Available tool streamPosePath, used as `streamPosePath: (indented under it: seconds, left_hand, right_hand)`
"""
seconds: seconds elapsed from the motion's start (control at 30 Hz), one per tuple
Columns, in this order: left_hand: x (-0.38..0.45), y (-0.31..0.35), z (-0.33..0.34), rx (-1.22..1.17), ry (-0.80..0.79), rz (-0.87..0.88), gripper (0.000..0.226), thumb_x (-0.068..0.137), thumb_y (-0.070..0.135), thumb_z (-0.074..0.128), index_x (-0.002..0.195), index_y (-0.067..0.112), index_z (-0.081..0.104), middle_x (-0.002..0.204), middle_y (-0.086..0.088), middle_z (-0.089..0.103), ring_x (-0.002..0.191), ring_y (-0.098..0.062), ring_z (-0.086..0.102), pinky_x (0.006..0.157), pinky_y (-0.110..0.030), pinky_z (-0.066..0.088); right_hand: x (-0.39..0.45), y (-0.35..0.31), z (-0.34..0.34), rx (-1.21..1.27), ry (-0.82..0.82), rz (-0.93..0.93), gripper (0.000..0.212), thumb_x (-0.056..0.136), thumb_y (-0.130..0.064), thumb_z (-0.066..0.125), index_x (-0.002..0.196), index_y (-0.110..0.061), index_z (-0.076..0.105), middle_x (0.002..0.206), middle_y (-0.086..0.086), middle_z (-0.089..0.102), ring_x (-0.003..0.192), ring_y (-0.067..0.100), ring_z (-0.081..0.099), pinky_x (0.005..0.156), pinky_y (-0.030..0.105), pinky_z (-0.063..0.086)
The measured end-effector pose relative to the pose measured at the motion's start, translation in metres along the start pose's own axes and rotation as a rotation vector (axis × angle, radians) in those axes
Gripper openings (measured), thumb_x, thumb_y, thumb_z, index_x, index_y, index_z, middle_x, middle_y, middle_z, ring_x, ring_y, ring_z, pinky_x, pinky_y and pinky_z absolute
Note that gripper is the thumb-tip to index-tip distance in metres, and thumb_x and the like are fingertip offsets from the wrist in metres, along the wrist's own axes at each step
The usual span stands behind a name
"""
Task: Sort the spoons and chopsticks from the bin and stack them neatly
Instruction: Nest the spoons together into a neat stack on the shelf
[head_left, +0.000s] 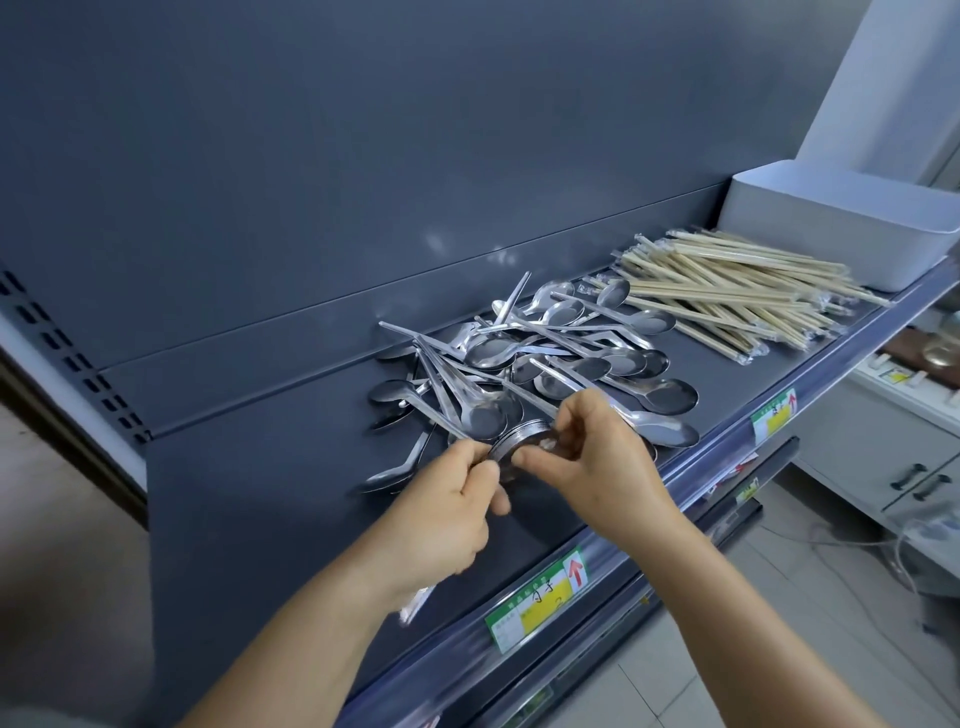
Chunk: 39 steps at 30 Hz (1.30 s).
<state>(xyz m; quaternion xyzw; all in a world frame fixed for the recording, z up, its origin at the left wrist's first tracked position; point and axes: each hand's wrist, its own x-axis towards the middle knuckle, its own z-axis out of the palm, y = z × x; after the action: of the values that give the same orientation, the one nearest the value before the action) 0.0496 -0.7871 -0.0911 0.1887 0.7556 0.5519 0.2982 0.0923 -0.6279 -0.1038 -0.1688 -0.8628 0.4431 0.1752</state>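
Head view is showing both hands meeting over the front of a dark grey shelf (249, 467). The left hand (447, 514) is closing its fingers (480, 462) on the left edge of a nested stack of spoons (519, 441), thumb and forefinger pinched together on the metal. The right hand (602, 467) is gripping the same stack from the other side, its fingers (540, 457) curled and clamped over the bowls, so the stack is hanging between the two hands just above the shelf.

Behind the hands, a loose pile of steel spoons (545, 364) is lying jumbled on the shelf, handles pointing many ways. To the right of it, wrapped chopsticks (727, 291) are lying in a rough heap, their near ends touching the outermost spoons. A white bin (831, 228) is standing at the far right end of the shelf, just beside the chopsticks.

Along the shelf's front rail, a green and yellow price label (540, 597) with a red arrow is carrying handwritten characters too blurred to read; a second similar label (774, 415) is sitting further right.

A grey back panel (363, 156) is rising behind the shelf. Pale floor tiles (779, 597) and white cabinets (883, 452) are showing at the right.
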Motion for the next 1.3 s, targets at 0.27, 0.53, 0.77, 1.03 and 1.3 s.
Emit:
streamPosePath:
  seconds: [0.27, 0.53, 0.77, 1.03, 1.3]
  left_hand:
    - [0.002, -0.007, -0.022, 0.053, 0.186, -0.007, 0.024, 0.097, 0.018, 0.028, 0.091, 0.017, 0.051, 0.079, 0.002, 0.055, 0.046, -0.012, 0.033, 0.046, -0.027, 0.026]
    - [-0.001, -0.007, -0.027, 0.063, 0.193, 0.004, 0.021, 0.097, 0.017, 0.028, 0.094, 0.012, 0.048, 0.077, 0.003, 0.055, 0.046, -0.011, 0.033, 0.047, -0.029, 0.027]
    - [0.001, -0.006, -0.020, 0.073, 0.202, 0.050, 0.023, 0.099, 0.016, 0.028, 0.099, 0.015, 0.051, 0.077, 0.002, 0.058, 0.052, -0.009, 0.045, 0.054, -0.027, 0.043]
    - [-0.006, 0.002, -0.005, 0.024, 0.141, 0.014, 0.024, 0.102, 0.020, 0.026, 0.099, 0.017, 0.050, 0.093, -0.014, 0.061, 0.055, -0.007, 0.067, 0.054, -0.019, 0.053]
    - [-0.016, 0.002, 0.001, -0.078, 0.090, 0.003, 0.019, 0.101, 0.026, 0.035, 0.097, 0.014, 0.048, 0.088, -0.006, 0.060, 0.043, -0.012, 0.041, 0.043, -0.023, 0.038]
  right_hand:
    - [0.010, 0.007, -0.002, -0.377, -0.014, 0.037, 0.035, 0.090, -0.039, 0.055, 0.119, -0.021, 0.052, 0.095, -0.003, 0.061, 0.089, 0.020, 0.058, 0.075, 0.028, 0.042]
    - [0.011, 0.009, -0.010, -0.387, 0.068, 0.042, 0.020, 0.091, -0.018, 0.047, 0.105, -0.018, 0.060, 0.073, 0.002, 0.062, 0.072, 0.025, 0.056, 0.061, 0.028, 0.039]
    - [0.011, 0.005, -0.024, -0.175, 0.059, 0.053, 0.015, 0.089, -0.020, 0.052, 0.078, -0.023, 0.063, 0.052, -0.006, 0.055, 0.045, 0.009, 0.044, 0.046, 0.021, 0.037]
    - [0.005, -0.007, -0.002, 0.244, 0.031, 0.155, 0.018, 0.086, -0.011, 0.060, 0.072, -0.022, 0.065, 0.055, -0.007, 0.063, 0.051, 0.007, 0.057, 0.069, 0.039, 0.055]
    - [-0.002, -0.017, 0.018, 0.230, 0.063, 0.076, 0.008, 0.086, -0.019, 0.063, 0.080, -0.023, 0.063, 0.067, -0.003, 0.069, 0.060, 0.009, 0.062, 0.067, 0.032, 0.055]
